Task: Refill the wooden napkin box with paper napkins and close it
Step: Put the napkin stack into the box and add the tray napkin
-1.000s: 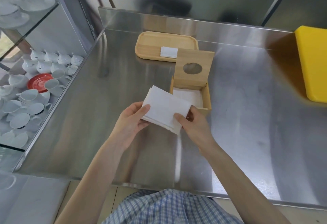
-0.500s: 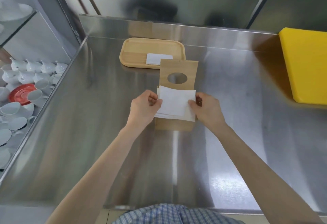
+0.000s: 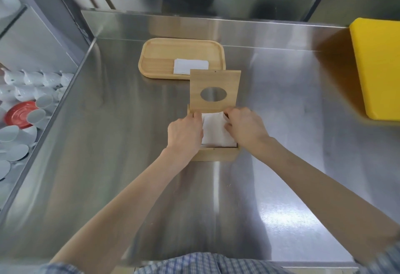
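The wooden napkin box [image 3: 216,155] stands on the steel counter, its hinged lid [image 3: 215,79] with an oval hole raised upright behind it. A stack of white paper napkins [image 3: 214,132] lies inside the box. My left hand [image 3: 185,135] presses on the stack's left edge and covers the box's left wall. My right hand [image 3: 245,127] grips the stack's right edge, fingers curled over its far corner. Behind the box, a wooden tray [image 3: 162,57] holds a few more folded napkins [image 3: 191,66].
A yellow block [image 3: 381,64] lies at the counter's right edge. To the left, below the counter's raised rim, a shelf holds several white cups [image 3: 41,79] and a red saucer [image 3: 19,114]. A steel backsplash [image 3: 194,25] rises behind the tray.
Both hands carried the napkin stack from in front of the box over its opening and lowered it inside. The lid stayed upright.
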